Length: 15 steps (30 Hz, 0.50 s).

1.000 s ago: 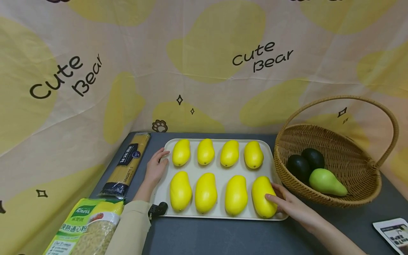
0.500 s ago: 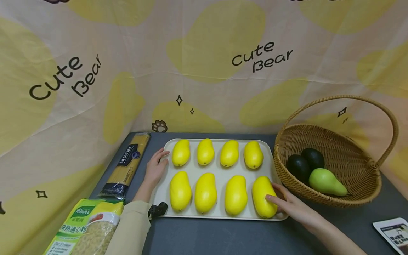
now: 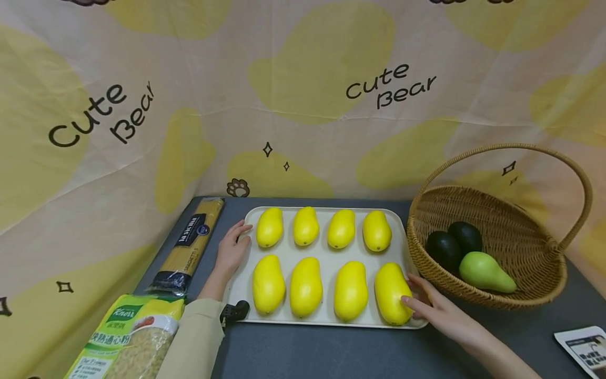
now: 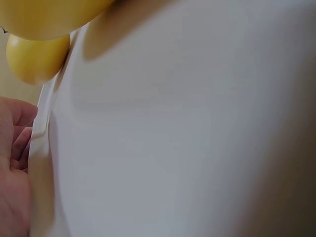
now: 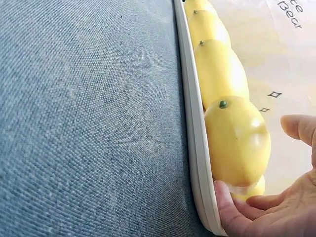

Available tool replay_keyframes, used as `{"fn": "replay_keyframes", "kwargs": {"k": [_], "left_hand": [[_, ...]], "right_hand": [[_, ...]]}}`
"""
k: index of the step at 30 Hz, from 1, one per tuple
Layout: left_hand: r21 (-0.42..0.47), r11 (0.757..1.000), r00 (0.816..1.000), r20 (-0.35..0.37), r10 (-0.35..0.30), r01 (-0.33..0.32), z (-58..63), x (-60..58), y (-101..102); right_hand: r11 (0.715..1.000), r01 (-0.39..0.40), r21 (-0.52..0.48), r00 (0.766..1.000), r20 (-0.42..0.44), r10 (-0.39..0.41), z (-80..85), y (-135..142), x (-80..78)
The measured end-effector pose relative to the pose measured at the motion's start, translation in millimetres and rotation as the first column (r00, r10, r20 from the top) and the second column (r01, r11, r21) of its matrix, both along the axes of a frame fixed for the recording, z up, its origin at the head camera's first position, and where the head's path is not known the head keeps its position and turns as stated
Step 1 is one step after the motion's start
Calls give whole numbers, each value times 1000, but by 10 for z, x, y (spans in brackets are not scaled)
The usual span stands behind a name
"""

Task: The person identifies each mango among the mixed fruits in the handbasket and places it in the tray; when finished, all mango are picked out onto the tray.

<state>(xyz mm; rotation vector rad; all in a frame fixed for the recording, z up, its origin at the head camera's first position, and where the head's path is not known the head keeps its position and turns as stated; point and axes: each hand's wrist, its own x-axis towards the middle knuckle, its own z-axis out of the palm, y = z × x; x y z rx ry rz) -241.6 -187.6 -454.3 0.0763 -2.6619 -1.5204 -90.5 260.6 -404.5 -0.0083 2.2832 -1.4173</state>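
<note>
Two rows of yellow mangoes lie on a white tray (image 3: 326, 253). My left hand (image 3: 232, 247) rests at the tray's left rim; in the left wrist view its fingers (image 4: 22, 143) lie along that edge. My right hand (image 3: 437, 308) is beside the front-right mango (image 3: 392, 295). In the right wrist view, the thumb (image 5: 296, 126) stands apart from that mango (image 5: 237, 143), while the other fingers lie low next to it, over the tray's edge. Whether those fingers touch the mango is hard to tell.
A wicker basket (image 3: 525, 237) at the right holds two dark avocados (image 3: 454, 245) and a green pear (image 3: 486, 271). At the left lie a spaghetti pack (image 3: 189, 245) and a Knorr pasta bag (image 3: 128, 337). A white-framed device (image 3: 584, 347) sits at the right edge. Patterned cloth hangs behind.
My right hand has loosened from the front-right mango and shifted slightly right, its thumb drawn back from the top. The left hand and the mangoes look unmoved.
</note>
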Motion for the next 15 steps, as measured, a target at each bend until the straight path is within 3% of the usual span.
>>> {"fn": "replay_keyframes", "kwargs": {"k": [4, 8, 10, 13, 14, 15], "left_hand": [[1, 1000, 1000, -7, 4, -4, -1, 10, 4], [-12, 1000, 1000, -27, 13, -13, 4, 16, 7], [-36, 999, 998, -55, 11, -13, 15, 10, 12], [-107, 994, 993, -119, -1, -11, 125, 12, 58], [-137, 991, 990, -142, -9, -11, 195, 18, 86], [-172, 985, 986, -165, -19, -10, 283, 29, 124]], "right_hand": [[997, -46, 59, 997, -61, 50, 4, 27, 50], [972, -95, 215, 980, -150, 129, 56, 39, 132], [927, -102, 362, 967, -184, 178, 125, 25, 177], [816, -71, 574, 931, -256, 261, 285, -53, 232], [782, -45, 621, 912, -295, 286, 359, -100, 240], [760, -4, 650, 877, -362, 315, 429, -156, 241]]}}
